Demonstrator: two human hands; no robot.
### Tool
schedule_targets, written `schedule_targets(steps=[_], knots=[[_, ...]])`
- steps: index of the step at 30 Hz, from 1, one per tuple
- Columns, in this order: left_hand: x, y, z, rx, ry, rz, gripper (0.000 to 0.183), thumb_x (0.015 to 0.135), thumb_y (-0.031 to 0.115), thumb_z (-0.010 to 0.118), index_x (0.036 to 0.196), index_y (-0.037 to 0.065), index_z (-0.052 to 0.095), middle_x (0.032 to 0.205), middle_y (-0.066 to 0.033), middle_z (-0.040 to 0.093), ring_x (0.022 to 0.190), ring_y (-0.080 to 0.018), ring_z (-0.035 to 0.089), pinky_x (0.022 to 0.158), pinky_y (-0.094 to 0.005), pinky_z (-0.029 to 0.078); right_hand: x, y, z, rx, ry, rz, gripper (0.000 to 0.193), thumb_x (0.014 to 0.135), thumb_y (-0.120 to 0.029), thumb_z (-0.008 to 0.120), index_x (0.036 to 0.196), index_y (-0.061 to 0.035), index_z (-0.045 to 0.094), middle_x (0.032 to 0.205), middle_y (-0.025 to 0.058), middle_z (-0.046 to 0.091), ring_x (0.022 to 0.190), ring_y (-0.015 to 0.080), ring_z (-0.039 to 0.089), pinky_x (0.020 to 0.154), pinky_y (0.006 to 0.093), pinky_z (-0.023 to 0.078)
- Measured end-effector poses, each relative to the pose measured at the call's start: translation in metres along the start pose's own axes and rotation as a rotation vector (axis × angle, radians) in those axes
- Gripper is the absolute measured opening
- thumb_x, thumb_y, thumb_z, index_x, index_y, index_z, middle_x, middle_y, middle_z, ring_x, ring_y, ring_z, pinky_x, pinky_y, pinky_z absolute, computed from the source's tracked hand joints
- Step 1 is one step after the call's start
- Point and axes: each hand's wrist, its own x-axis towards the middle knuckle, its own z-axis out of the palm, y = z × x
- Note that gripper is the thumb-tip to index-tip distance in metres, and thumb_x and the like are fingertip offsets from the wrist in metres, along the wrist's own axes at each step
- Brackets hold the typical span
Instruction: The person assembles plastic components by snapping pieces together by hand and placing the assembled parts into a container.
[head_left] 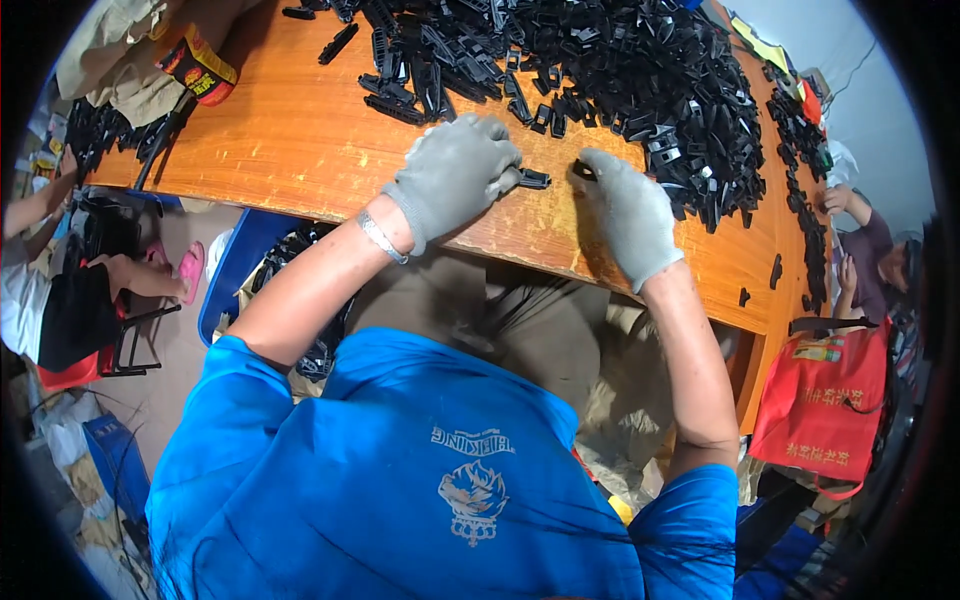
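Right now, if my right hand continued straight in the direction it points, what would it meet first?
Your right hand points forward and slightly left, so it would probably first meet the black plastic parts at the near edge of the pile, though its height over the table is unclear.

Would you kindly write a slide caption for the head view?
Gloved left hand holds a black part, gloved right hand close by, at a wooden table heaped with more.

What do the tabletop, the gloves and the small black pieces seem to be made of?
Tabletop: wood or wood-look laminate, orange-brown, glossy, with streaky grain and worn pale patches.
Gloves: grey matte fabric, probably knitted, judging by soft creases.
Black pieces: likely moulded plastic, fairly shiny, given bright glints; coated metal possible.
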Motion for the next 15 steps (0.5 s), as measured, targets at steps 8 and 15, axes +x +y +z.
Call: schedule_targets(steps=[8, 15], knots=[[-0.015, -0.007, 0.016, -0.033, 0.143, -0.013, 0.021, 0.097, 0.029, 0.075, 0.107, 0.011, 0.074, 0.104, -0.0106, 0.066, 0.101, -0.0342, 0.064, 0.085, -0.0469, 0.055, 0.006, -0.020, 0.033, 0.357, 0.110, -0.090, 0.021, 0.096, -0.020, 0.077, 0.114, -0.0108, 0.075, 0.105, 0.0125, 0.069, 0.092, 0.0373, 0.071, 0.082, 0.0473, 0.059], [-0.013, -0.009, 0.019, -0.043, 0.142, -0.022, 0.021, 0.095, 0.030, 0.077, 0.106, 0.012, 0.074, 0.101, -0.0096, 0.066, 0.099, -0.0335, 0.063, 0.084, -0.0460, 0.054, 0.009, -0.008, 0.041, 0.284, 0.155, -0.102, 0.021, 0.094, -0.018, 0.080, 0.113, -0.0113, 0.076, 0.111, 0.0109, 0.069, 0.093, 0.0347, 0.072, 0.077, 0.0464, 0.060]])
